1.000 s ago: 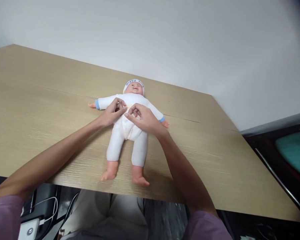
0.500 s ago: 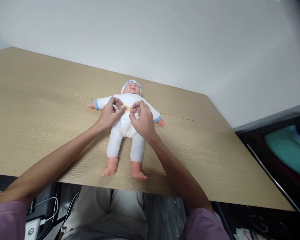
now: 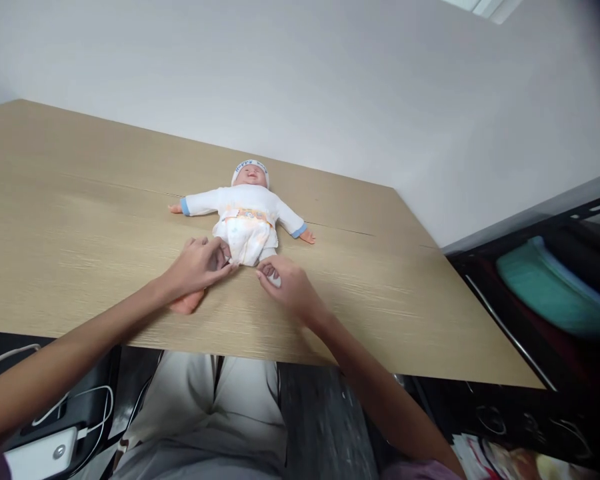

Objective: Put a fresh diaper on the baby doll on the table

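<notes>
A baby doll in a white suit with blue cuffs and a printed headband lies on its back, arms spread. Around its hips is a white diaper with an orange-patterned waistband, closed across the front. My left hand is closed at the diaper's lower edge by the leg on the left, thumb and fingertips pinching there. My right hand is closed at the opposite leg edge, its fingertips against the diaper and white cloth showing between the fingers. Both hands cover most of the doll's legs; one foot shows below my left hand.
The doll lies on a wooden table that meets a pale wall. Off its right side is a dark shelf or case with a green item. Below the near edge are a white power bank with a cable and my legs.
Both hands have come down from the diaper's waistband to its leg edges, nearer me. The waistband is uncovered now, and the doll's legs are mostly hidden. The view has shifted slightly.
</notes>
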Action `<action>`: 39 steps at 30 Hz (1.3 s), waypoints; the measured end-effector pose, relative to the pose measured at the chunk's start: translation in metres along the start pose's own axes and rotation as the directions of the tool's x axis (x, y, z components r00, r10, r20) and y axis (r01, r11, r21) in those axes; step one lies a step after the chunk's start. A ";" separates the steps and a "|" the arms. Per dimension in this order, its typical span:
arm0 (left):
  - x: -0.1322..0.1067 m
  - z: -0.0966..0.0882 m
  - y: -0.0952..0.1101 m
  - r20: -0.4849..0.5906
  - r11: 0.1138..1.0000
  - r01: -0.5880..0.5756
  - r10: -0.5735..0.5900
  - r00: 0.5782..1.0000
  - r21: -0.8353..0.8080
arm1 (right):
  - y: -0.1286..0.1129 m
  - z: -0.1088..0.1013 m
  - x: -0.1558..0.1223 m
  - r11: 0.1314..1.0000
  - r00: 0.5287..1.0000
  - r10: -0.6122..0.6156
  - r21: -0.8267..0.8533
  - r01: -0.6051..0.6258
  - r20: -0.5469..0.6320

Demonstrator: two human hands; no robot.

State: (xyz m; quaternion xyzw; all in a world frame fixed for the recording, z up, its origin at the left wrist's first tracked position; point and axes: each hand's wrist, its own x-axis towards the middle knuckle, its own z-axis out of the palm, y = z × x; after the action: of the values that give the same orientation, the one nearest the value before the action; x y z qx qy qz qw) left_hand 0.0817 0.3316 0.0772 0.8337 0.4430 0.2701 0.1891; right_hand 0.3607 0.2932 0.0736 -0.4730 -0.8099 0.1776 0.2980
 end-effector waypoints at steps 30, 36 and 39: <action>0.026 0.015 -0.015 -0.098 0.948 0.067 -0.103 0.990 -0.311 | -0.005 0.033 0.025 0.970 0.953 0.241 0.065 -0.233 -0.184; 0.024 0.026 -0.024 -0.173 0.812 0.146 -0.289 0.941 -0.565 | -0.005 0.033 0.025 0.943 0.899 0.314 0.208 -0.259 -0.304; 0.021 0.025 -0.022 -0.185 0.780 0.185 -0.359 0.915 -0.598 | -0.004 0.028 0.021 0.946 0.888 0.318 0.182 -0.270 -0.333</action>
State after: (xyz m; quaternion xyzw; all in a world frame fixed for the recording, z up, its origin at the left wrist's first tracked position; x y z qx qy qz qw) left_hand 0.0931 0.3586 0.0513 0.6165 0.4818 0.4777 0.3996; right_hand 0.3314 0.3098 0.0611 -0.5941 -0.6475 0.1840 0.4404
